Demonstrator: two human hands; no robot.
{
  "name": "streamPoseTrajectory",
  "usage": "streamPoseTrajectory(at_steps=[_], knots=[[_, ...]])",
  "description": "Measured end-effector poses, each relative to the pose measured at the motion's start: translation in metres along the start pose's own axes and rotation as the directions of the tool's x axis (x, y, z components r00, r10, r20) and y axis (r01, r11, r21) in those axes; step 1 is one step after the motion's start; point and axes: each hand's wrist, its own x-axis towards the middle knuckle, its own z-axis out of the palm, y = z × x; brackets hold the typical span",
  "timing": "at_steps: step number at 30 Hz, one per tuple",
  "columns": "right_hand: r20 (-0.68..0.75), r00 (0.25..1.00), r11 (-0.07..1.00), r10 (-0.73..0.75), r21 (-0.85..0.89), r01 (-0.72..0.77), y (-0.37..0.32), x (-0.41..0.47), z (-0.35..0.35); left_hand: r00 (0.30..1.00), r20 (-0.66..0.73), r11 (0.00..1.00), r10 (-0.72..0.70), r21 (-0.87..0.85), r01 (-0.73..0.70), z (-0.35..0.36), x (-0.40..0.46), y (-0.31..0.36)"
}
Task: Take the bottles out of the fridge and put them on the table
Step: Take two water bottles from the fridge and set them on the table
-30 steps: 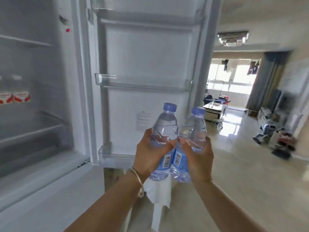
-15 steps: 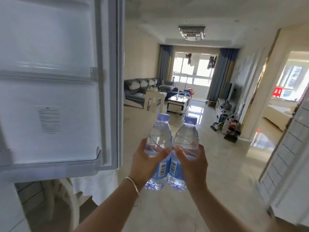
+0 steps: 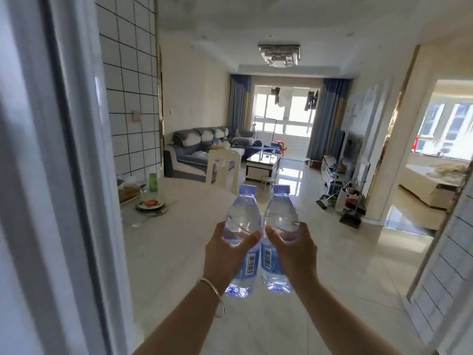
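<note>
Left hand (image 3: 225,254): wrapped round the left bottle (image 3: 242,242), upright.
Right hand (image 3: 294,252): wrapped round the right bottle (image 3: 279,239), upright, touching its twin.
Table (image 3: 184,219): ahead-left of both hands; left hand nearer.

fridge door (image 3: 38,175): blurred, cut off (left edge) | fingers behind bottles (image 3: 258,242)

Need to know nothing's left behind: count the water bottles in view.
2. One bottle is in the left hand, the other bottle in the right hand, side by side. The fridge is out of view, so more may remain.
</note>
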Motion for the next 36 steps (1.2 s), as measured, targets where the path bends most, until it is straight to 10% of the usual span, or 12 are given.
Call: streamPoseTrajectory(at_steps=[17, 36], knots=[[0.405, 0.914, 0.976, -0.016, 0.205, -0.074, 0.019, 0.218, 0.298, 0.839, -0.525, 0.98, -0.145, 0.041, 0.195, -0.04, 0.266, -0.124], [0.942, 0.275, 0.978, -0.19, 0.206, -0.03, -0.036, 0.171, 0.659, 0.192, -0.966, 0.873, -0.172, -0.06, 0.485, -0.276, 0.383, -0.285]])
